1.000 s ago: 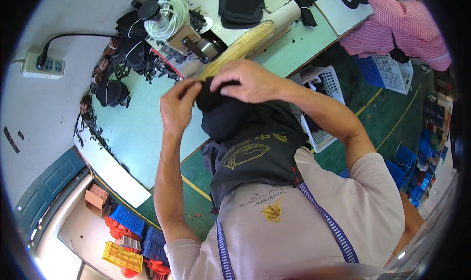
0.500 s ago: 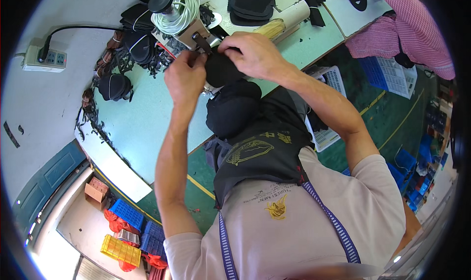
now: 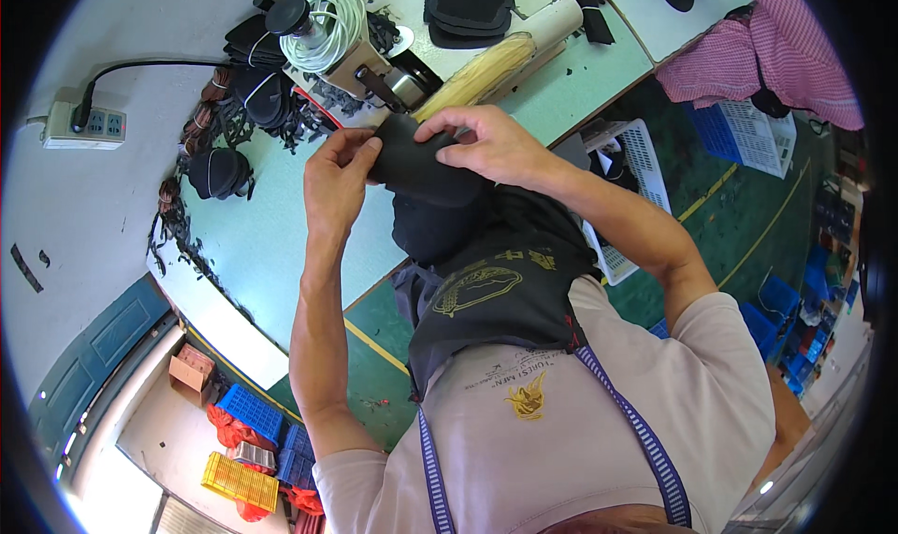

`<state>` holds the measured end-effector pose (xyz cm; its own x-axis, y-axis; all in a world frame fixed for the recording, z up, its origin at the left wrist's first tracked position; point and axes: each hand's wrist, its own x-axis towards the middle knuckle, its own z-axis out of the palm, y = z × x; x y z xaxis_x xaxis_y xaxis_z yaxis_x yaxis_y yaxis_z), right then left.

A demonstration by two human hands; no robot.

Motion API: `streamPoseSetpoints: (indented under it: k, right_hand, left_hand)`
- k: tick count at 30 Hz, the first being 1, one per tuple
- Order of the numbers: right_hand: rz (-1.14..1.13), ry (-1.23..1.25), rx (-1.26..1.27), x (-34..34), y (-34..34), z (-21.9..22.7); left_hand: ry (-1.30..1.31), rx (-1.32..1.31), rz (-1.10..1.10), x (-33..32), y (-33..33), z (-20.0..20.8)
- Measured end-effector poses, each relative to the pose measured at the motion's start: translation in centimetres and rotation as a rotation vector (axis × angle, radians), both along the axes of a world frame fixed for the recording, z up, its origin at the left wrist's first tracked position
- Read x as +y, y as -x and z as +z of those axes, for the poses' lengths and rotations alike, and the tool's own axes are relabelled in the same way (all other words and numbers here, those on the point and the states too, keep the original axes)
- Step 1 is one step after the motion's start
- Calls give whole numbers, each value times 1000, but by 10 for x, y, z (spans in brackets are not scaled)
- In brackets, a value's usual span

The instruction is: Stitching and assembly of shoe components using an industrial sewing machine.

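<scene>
Black fabric piece hangs between both hands, in front of the small machine at its 12 o'clock, near the edge of the tabletop. The left hand pinches its 9 o'clock edge between thumb and fingers; the right hand holds it near 1 o'clock, fingers bent and the thumb close to them. The piece is in hand and not set down, so work on it looks unfinished; whether its rim has been worked cannot be told. At 6 o'clock, a rounded dark heap sits partly beneath it, its count hidden. At 9 o'clock, well apart, a tied black bundle appears finished with or set aside. Beyond the machine, towards 12 o'clock, flat black pieces lie stacked; whether these are done or waiting is unclear.
</scene>
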<state>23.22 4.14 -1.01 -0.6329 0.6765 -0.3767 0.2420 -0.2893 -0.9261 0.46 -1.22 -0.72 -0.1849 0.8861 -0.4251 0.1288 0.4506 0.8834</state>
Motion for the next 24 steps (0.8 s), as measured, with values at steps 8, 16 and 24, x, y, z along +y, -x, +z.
streamPoseSetpoints:
  k: [8, 16, 24]
  right_hand:
    - [-88, -264, -147, 10, 5, -8]
    - [-145, -185, 4, -8, -5, 18]
    - [-210, 293, 192, -26, 22, -13]
  left_hand:
    - [-70, 396, 42, 29, -24, 3]
    - [13, 2, 22, 3, -14, 8]
    - [127, 306, -89, 19, 8, 4]
